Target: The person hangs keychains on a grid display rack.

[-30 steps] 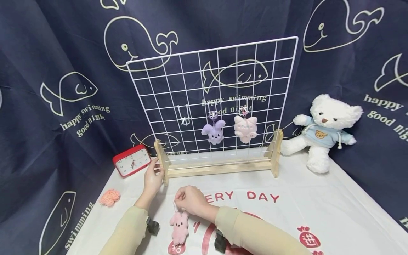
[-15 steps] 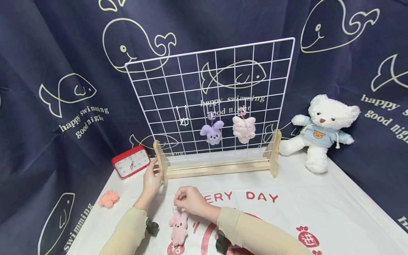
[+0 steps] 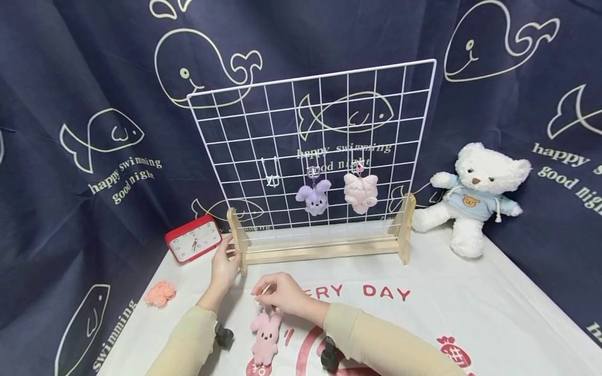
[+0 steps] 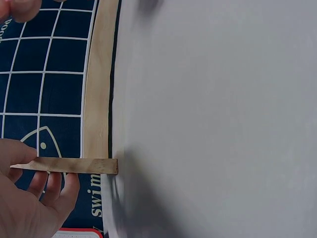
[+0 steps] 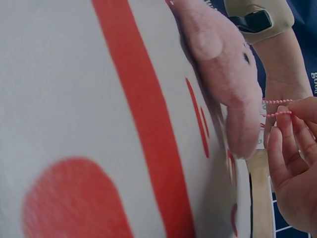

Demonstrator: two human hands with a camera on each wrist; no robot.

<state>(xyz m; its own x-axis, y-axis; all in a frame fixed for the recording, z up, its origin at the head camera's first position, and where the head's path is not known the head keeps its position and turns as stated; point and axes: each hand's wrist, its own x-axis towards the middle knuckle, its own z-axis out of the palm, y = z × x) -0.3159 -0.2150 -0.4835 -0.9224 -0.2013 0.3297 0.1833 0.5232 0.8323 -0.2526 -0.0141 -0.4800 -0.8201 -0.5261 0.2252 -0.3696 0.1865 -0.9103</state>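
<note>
My left hand (image 3: 227, 265) grips the wooden end foot (image 4: 74, 165) of the white wire grid rack (image 3: 329, 128), thumb on one side and fingers on the other in the left wrist view. In front of the rack, my right hand (image 3: 284, 298) pinches the pink bead chain (image 5: 277, 101) of a pink plush bunny keychain (image 3: 266, 342). The bunny hangs below the fingers, close over the white tablecloth; whether its feet touch the cloth I cannot tell. A purple plush bunny (image 3: 314, 201) and a pale pink plush cat (image 3: 360, 194) hang from hooks on the grid. To their left is a white hook (image 3: 271, 173) with no plush.
A red alarm clock (image 3: 195, 240) stands just left of my left hand. Nearer the left edge lies a small peach yarn bundle (image 3: 161, 293). A white teddy bear (image 3: 475, 196) in a blue hoodie sits right of the rack, against the dark curtain (image 3: 117, 47).
My right hand's fingertips have shifted slightly left, and the hanging bunny has swung a little to the right. My left hand stays on the wooden foot.
</note>
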